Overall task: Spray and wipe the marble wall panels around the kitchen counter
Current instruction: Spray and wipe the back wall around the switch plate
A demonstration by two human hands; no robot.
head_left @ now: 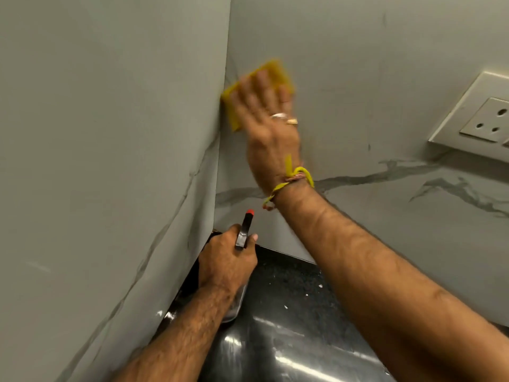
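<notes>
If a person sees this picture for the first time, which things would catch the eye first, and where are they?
The bright yellow cloth stands out first: the right hand presses it flat on the marble wall, close to the corner. Below, above the black counter, the left hand grips a spray bottle with a red tip. A white socket sits on the wall at the right edge.

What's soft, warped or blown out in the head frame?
Head view: motion blur smears the right hand and the yellow cloth it presses flat on the marble wall; left hand gripping the spray bottle is sharper. Wide-angle distortion bows the wall corner. Bright glare streaks on the black counter. Lighting otherwise soft and even.
</notes>
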